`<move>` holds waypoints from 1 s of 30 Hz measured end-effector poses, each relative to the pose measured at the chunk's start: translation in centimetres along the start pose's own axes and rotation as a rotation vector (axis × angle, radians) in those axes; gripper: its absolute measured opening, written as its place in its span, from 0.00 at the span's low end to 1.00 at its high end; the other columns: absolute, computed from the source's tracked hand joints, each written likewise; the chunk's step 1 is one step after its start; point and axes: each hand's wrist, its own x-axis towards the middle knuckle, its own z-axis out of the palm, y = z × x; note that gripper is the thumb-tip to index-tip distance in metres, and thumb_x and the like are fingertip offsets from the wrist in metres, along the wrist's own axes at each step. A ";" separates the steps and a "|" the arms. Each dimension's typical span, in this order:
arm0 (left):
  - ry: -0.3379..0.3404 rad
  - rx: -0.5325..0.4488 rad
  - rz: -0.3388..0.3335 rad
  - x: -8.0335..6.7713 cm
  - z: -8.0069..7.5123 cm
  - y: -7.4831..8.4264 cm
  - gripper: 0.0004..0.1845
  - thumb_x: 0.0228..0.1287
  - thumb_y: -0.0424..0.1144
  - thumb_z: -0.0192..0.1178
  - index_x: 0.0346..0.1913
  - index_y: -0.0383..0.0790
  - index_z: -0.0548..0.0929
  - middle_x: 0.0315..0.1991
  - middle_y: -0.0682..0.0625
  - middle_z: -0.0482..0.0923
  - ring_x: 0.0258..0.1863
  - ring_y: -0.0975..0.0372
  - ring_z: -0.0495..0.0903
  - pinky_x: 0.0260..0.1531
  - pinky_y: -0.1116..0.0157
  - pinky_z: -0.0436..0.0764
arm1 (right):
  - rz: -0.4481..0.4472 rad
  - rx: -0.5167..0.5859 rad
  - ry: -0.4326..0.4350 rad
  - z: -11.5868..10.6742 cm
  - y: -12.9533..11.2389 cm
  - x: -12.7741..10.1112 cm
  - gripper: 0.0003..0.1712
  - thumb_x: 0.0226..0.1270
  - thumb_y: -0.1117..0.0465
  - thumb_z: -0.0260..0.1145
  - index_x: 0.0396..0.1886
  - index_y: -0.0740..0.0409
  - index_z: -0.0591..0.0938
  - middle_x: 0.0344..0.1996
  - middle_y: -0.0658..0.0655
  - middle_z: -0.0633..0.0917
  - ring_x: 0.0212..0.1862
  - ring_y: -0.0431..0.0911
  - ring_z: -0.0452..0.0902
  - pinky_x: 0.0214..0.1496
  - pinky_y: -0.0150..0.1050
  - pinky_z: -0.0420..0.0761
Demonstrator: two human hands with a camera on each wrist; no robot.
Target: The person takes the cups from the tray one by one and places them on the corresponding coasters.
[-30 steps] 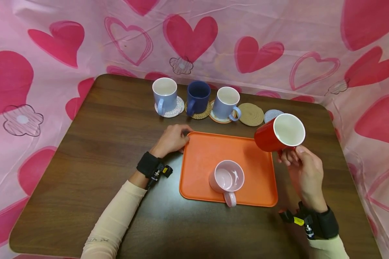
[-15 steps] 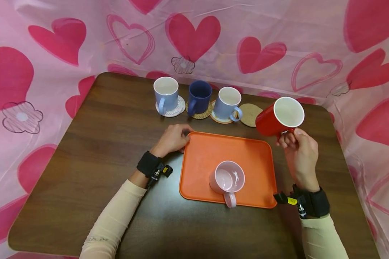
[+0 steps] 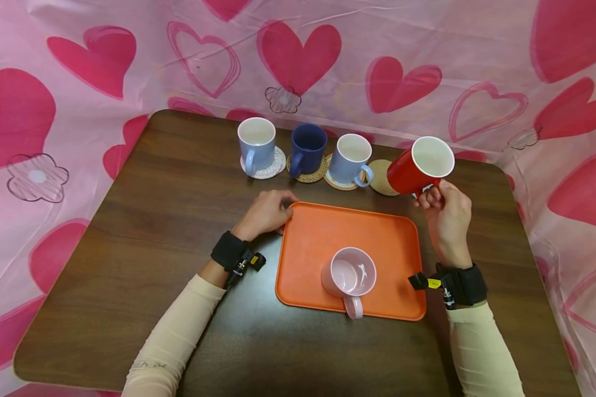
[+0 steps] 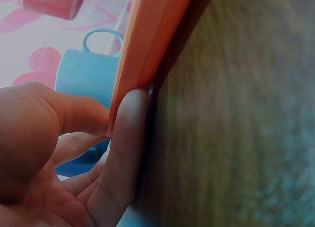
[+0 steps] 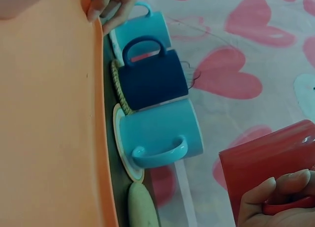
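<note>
My right hand (image 3: 447,218) grips a red mug (image 3: 406,172) by its handle, holding it tilted in the air beyond the tray's far right corner. The mug's white inside faces up and to the right, and its body overlaps a tan woven coaster (image 3: 380,184) in the head view. My left hand (image 3: 267,214) pinches the far left corner of an orange tray (image 3: 345,220); the left wrist view shows the thumb (image 4: 81,113) on one side of its rim and a finger (image 4: 127,148) on the other. A pink mug (image 3: 339,284) stands upright on the tray.
Along the table's far side, a light blue mug (image 3: 262,155), a dark blue mug (image 3: 312,159) and another light blue mug (image 3: 345,166) each stand on a coaster. A pale coaster is almost wholly hidden behind the red mug and right hand. A heart-patterned cloth (image 3: 323,82) hangs behind.
My right hand has carried the red mug away from me and slightly left, off the tray's right side toward the row of coasters. The left hand, tray and pink mug stay put.
</note>
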 end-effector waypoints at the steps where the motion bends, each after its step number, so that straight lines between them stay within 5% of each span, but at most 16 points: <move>1: 0.002 0.006 0.001 0.0 0.0 0.0 0.17 0.67 0.34 0.60 0.57 0.43 0.84 0.20 0.50 0.81 0.12 0.63 0.81 0.19 0.64 0.82 | -0.001 -0.008 0.008 0.0 0.2 0.2 0.23 0.80 0.66 0.44 0.18 0.63 0.63 0.17 0.56 0.61 0.24 0.50 0.55 0.33 0.40 0.72; 17: -0.002 -0.001 0.005 0.0 -0.2 0.1 0.17 0.68 0.33 0.59 0.58 0.42 0.84 0.20 0.50 0.81 0.12 0.63 0.81 0.17 0.64 0.82 | -0.008 -0.062 0.065 -0.7 2.8 3.6 0.24 0.80 0.66 0.44 0.17 0.62 0.64 0.15 0.54 0.62 0.22 0.49 0.56 0.28 0.37 0.73; 30: -0.012 -0.006 0.008 -0.1 0.0 0.0 0.17 0.68 0.34 0.59 0.58 0.43 0.83 0.20 0.50 0.82 0.12 0.63 0.82 0.18 0.64 0.82 | 0.117 -0.022 0.167 -1.3 5.1 5.8 0.24 0.79 0.66 0.45 0.16 0.61 0.66 0.14 0.52 0.63 0.20 0.48 0.58 0.27 0.38 0.73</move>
